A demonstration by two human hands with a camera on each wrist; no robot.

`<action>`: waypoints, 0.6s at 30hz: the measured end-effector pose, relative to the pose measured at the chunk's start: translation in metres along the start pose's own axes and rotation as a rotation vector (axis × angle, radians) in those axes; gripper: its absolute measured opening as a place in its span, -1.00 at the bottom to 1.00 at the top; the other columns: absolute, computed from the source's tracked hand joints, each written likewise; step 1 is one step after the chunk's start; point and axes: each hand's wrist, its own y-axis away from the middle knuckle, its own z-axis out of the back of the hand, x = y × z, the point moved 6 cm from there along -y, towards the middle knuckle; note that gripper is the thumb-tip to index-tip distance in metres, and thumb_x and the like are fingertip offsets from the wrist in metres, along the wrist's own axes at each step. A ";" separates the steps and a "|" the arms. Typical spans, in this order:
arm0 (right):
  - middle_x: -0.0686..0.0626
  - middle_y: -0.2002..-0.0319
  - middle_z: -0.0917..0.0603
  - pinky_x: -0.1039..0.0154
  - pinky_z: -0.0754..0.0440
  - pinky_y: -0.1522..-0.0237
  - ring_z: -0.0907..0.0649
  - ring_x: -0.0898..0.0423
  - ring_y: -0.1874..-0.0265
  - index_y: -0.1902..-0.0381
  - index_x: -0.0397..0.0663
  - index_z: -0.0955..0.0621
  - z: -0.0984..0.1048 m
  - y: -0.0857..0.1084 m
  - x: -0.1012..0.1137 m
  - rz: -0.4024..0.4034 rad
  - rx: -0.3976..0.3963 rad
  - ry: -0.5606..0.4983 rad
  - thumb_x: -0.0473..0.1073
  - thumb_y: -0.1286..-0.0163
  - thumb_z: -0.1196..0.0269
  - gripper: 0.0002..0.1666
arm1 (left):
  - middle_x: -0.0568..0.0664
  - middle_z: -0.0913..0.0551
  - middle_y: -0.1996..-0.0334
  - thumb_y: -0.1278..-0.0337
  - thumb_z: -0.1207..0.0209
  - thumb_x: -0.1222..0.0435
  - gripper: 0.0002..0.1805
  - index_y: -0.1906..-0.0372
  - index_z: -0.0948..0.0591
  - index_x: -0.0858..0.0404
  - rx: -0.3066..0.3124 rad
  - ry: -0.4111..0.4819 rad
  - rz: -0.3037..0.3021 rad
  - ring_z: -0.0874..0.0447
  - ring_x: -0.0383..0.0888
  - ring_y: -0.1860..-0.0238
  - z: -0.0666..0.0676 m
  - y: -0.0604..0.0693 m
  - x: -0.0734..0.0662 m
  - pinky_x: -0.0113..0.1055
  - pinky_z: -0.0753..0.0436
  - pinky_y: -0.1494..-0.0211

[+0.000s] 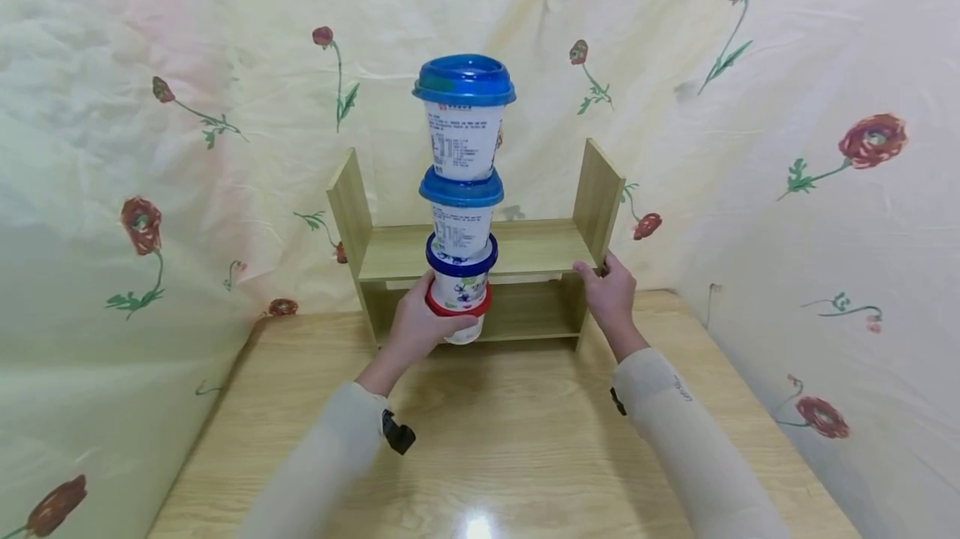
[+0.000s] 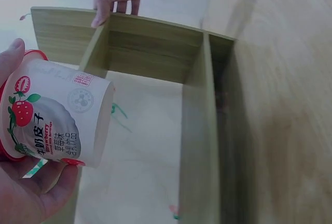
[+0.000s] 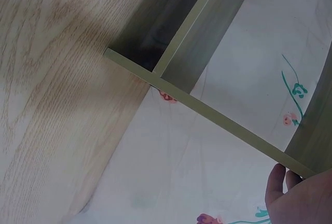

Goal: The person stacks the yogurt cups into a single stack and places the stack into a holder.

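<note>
My left hand point(image 1: 416, 324) grips the lowest cup point(image 2: 62, 107) of an upright stack, a white one with a red lid and a strawberry print. On it stands a cup with a dark blue lid point(image 1: 462, 285), then a cup with a blue lid point(image 1: 461, 231), then a larger cup with a blue lid point(image 1: 463, 139) on top. The stack is in front of a small wooden shelf unit point(image 1: 536, 243). At the shelf's right side panel point(image 3: 223, 123), my right hand point(image 1: 611, 297) holds the edge, thumb inside and fingers outside.
The shelf unit stands at the back of a wooden table point(image 1: 510, 439), with a middle board, a low board and two side panels. Flower-printed cloth point(image 1: 247, 39) hangs behind and along both sides. A black strap buckle point(image 1: 397, 432) hangs from the left sleeve.
</note>
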 end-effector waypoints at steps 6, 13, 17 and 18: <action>-0.22 0.25 -0.66 0.38 -0.48 0.45 -0.55 0.00 0.34 -0.10 -0.26 -0.62 0.001 0.000 0.000 0.006 0.007 -0.029 -0.02 -0.38 -0.38 -0.51 | -0.18 -0.56 -0.19 0.16 -0.58 -0.03 -0.07 -0.39 -0.38 -0.09 0.029 -0.007 -0.005 -0.56 -0.02 -0.18 0.009 -0.012 -0.017 0.09 -0.58 -0.23; -0.17 0.35 -0.61 0.38 -0.45 0.51 -0.52 0.04 0.42 -0.09 -0.25 -0.62 0.002 0.000 0.000 0.015 0.004 -0.036 -0.01 -0.38 -0.38 -0.51 | -0.17 -0.56 -0.20 0.22 -0.60 -0.04 -0.03 -0.40 -0.38 -0.12 0.033 0.011 0.009 -0.55 -0.01 -0.19 0.016 -0.023 -0.033 0.11 -0.56 -0.25; -0.17 0.35 -0.61 0.39 -0.46 0.52 -0.53 0.03 0.42 -0.09 -0.27 -0.62 0.001 0.001 0.000 0.009 0.008 -0.041 -0.01 -0.37 -0.39 -0.50 | -0.17 -0.56 -0.20 0.23 -0.60 -0.06 -0.01 -0.41 -0.36 -0.15 0.025 0.004 0.022 -0.54 -0.02 -0.19 0.019 -0.029 -0.037 0.10 -0.56 -0.25; -0.18 0.35 -0.61 0.40 -0.46 0.52 -0.53 0.02 0.42 -0.09 -0.27 -0.62 0.001 0.001 0.000 0.009 0.009 -0.039 -0.01 -0.37 -0.39 -0.50 | -0.16 -0.56 -0.21 0.23 -0.59 -0.06 -0.01 -0.41 -0.36 -0.14 0.022 -0.002 0.023 -0.54 -0.01 -0.19 0.020 -0.030 -0.038 0.10 -0.57 -0.24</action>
